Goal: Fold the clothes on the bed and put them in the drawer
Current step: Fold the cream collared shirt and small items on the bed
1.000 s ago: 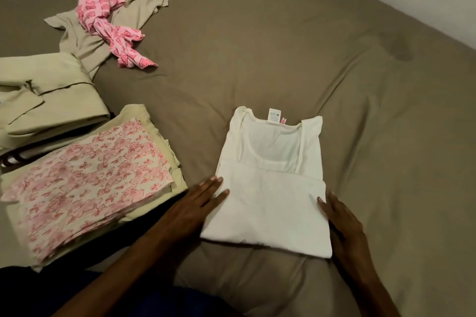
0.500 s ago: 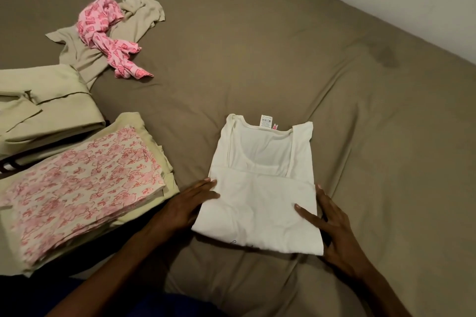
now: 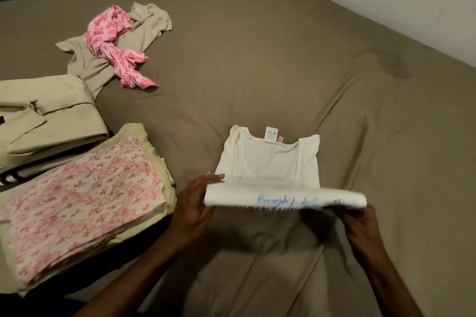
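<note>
White cotton, a folded tank top [image 3: 270, 162], lies toward the near edge of the bed [image 3: 283, 59], its neck label pointing at the far edge. Its near end is lifted off the sheet and turned up, showing blue handwriting-style print on the underside. The left hand [image 3: 193, 210] grips the lifted end at its left corner, fingers curled over the top of the fabric. The right hand [image 3: 360, 224] holds the right corner from beneath; its fingers are mostly hidden under the cloth, so the exact grip is unclear. By the left edge of the bed sits a folded pile topped by a pink floral garment [image 3: 77, 208] on pale green cloth, with a folded beige garment [image 3: 49, 121] just beyond it. Farther toward the far left corner lie an unfolded beige top [image 3: 116, 51] and a crumpled pink patterned piece [image 3: 116, 46] draped across it.
</note>
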`<state>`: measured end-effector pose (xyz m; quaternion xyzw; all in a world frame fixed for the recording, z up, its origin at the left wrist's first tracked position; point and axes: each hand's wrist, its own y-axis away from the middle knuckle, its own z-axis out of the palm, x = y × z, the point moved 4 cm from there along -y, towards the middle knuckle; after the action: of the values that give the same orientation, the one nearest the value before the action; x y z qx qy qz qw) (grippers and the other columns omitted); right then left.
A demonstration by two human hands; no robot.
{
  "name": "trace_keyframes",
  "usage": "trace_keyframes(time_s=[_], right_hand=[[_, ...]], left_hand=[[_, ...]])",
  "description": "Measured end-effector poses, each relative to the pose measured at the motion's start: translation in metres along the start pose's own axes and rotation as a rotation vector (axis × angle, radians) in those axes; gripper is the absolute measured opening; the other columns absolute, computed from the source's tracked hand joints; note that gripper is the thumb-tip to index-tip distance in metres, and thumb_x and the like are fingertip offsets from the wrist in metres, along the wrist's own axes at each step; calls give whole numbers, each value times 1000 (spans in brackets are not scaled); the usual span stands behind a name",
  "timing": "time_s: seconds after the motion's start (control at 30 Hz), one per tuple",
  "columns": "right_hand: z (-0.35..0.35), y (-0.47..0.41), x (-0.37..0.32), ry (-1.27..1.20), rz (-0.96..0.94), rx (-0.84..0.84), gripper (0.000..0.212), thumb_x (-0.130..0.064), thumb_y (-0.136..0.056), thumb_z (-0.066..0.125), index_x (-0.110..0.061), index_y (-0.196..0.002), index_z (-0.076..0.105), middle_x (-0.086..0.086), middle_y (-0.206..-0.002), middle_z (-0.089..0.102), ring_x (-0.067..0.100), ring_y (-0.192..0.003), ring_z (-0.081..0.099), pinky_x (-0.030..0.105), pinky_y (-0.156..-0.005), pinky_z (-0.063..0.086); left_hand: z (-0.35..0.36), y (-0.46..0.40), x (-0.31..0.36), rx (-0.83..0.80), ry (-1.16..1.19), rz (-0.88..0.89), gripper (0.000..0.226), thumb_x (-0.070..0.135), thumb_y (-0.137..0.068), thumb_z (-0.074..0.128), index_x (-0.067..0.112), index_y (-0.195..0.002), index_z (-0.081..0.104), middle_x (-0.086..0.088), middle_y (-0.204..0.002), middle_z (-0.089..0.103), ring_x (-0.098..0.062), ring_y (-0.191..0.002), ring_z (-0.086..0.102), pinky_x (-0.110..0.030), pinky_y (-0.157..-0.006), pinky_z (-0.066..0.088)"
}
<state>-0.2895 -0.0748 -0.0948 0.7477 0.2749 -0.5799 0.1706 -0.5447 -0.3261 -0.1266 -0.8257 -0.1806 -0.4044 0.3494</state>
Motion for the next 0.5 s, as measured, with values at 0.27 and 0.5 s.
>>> trace_keyframes(time_s=[0.27,0.5], right_hand=[[46,-133,45,161,318,240,62,-74,-84,62,-17,-107,68,2,-104,76,25,-98,72,46,-86,58],[56,-118,68,615,307,318,27,-33,-107,49,-10,-116,60,19,-103,71,44,-93,65,39,-68,45]], left_hand=[[55,-148,-53,112,-141,-665,47,60,-94,60,13,-90,61,-4,-89,71,-27,-86,66,-34,-67,41],[61,-135,-83,117,-248,-635,38,38,-105,53,4,-93,65,-16,-97,73,-36,-90,66,-30,-68,31]])
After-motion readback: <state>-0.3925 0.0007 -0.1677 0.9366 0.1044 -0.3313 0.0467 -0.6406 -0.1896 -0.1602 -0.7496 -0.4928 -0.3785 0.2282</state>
